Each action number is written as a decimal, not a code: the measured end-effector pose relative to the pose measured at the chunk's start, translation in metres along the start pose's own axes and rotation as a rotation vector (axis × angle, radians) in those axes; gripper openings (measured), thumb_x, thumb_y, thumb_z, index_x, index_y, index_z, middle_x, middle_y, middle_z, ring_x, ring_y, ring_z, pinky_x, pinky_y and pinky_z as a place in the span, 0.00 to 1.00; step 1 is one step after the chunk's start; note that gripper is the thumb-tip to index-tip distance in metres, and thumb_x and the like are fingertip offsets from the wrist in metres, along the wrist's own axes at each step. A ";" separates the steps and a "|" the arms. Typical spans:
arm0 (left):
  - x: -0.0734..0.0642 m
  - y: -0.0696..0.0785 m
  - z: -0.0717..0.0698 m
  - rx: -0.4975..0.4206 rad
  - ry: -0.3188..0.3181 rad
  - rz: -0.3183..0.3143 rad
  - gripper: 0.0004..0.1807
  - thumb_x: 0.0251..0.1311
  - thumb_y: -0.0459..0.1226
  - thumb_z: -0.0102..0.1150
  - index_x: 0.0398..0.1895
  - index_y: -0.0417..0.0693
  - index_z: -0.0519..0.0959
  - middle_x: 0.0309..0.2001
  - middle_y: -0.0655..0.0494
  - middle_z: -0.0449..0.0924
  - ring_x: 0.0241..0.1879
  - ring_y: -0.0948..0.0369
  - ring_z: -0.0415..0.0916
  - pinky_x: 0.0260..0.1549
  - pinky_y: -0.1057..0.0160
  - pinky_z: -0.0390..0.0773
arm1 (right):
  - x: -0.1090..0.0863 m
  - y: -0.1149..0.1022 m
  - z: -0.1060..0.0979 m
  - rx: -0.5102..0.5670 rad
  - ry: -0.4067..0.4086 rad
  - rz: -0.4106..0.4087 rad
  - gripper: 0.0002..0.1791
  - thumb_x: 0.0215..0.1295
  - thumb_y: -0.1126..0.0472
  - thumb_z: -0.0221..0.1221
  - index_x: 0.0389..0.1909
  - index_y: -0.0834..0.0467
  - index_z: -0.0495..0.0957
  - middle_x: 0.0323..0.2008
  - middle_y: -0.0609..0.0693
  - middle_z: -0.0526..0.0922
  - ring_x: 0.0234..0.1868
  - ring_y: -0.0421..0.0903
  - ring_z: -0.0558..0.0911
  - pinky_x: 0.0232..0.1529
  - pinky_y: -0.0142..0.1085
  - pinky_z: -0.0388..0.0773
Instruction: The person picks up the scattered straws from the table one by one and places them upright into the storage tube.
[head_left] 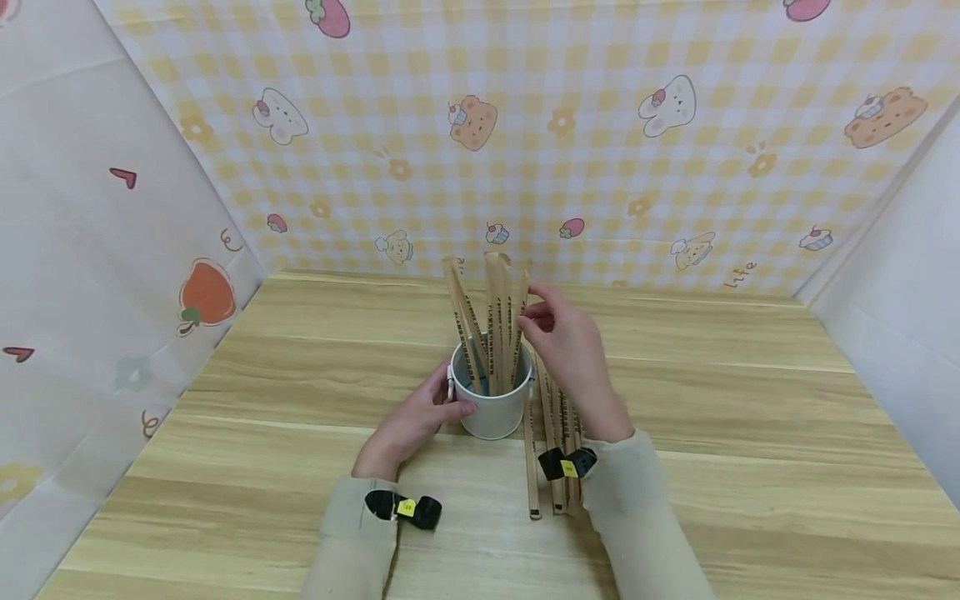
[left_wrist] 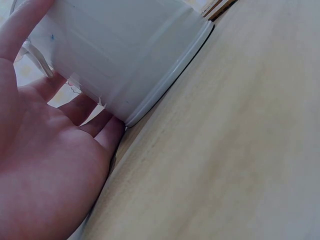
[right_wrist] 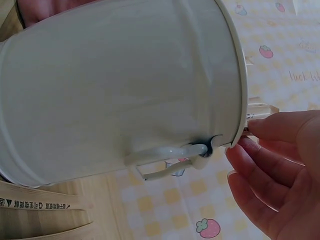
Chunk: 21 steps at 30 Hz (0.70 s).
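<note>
A small white bucket [head_left: 491,419] stands on the table with several paper-wrapped straws [head_left: 492,321] upright or leaning in it, their tops well above the rim. My left hand [head_left: 415,422] grips the bucket from the left, thumb at the front and fingers round its side. In the left wrist view those fingers [left_wrist: 80,107] lie along the lower wall. At the right of the bunch, my right hand [head_left: 570,343] pinches a wrapped straw [head_left: 519,333] between thumb and fingers. The right wrist view has the fingertips [right_wrist: 257,127] right at the bucket's rim; most of the straw is hidden there.
More wrapped straws [head_left: 532,475] lie on the wooden table [head_left: 750,400] just right of the bucket, partly under my right forearm. A wire handle [right_wrist: 165,157] hangs on the bucket's side. A yellow checked cloth [head_left: 562,167] covers the wall behind.
</note>
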<state>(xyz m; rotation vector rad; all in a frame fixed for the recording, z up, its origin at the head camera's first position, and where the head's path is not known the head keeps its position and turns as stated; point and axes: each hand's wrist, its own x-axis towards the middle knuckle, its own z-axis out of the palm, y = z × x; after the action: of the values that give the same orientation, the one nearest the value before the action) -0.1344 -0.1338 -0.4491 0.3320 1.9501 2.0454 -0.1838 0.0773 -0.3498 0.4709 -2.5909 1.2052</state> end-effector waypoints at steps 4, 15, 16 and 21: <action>0.000 0.000 0.000 0.000 0.003 -0.002 0.44 0.50 0.40 0.63 0.67 0.65 0.49 0.67 0.63 0.47 0.66 0.66 0.42 0.62 0.61 0.46 | 0.000 0.000 -0.004 -0.008 -0.004 0.027 0.21 0.60 0.55 0.57 0.55 0.52 0.70 0.35 0.47 0.81 0.36 0.43 0.78 0.37 0.38 0.76; -0.001 0.000 0.000 -0.012 -0.008 0.012 0.44 0.50 0.40 0.62 0.68 0.62 0.48 0.68 0.60 0.45 0.66 0.64 0.41 0.63 0.60 0.45 | 0.002 0.022 -0.031 0.008 0.029 0.135 0.22 0.62 0.48 0.52 0.54 0.52 0.71 0.38 0.48 0.79 0.37 0.44 0.77 0.35 0.39 0.74; -0.001 0.000 0.000 -0.012 -0.008 0.013 0.44 0.50 0.40 0.62 0.68 0.62 0.48 0.68 0.60 0.45 0.66 0.64 0.41 0.62 0.60 0.45 | 0.002 0.026 -0.033 0.005 0.022 0.155 0.22 0.62 0.47 0.52 0.55 0.52 0.70 0.39 0.48 0.79 0.37 0.45 0.76 0.36 0.40 0.73; -0.001 -0.001 0.000 -0.020 -0.009 0.011 0.44 0.50 0.40 0.63 0.68 0.62 0.49 0.68 0.60 0.45 0.66 0.64 0.41 0.62 0.60 0.45 | 0.002 0.045 -0.043 -0.038 -0.025 0.219 0.23 0.62 0.48 0.51 0.57 0.52 0.69 0.41 0.50 0.78 0.42 0.49 0.76 0.38 0.43 0.72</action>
<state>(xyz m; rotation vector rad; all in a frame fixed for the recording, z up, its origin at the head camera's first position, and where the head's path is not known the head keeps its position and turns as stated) -0.1336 -0.1340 -0.4498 0.3476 1.9254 2.0660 -0.1995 0.1380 -0.3531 0.1988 -2.7388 1.2195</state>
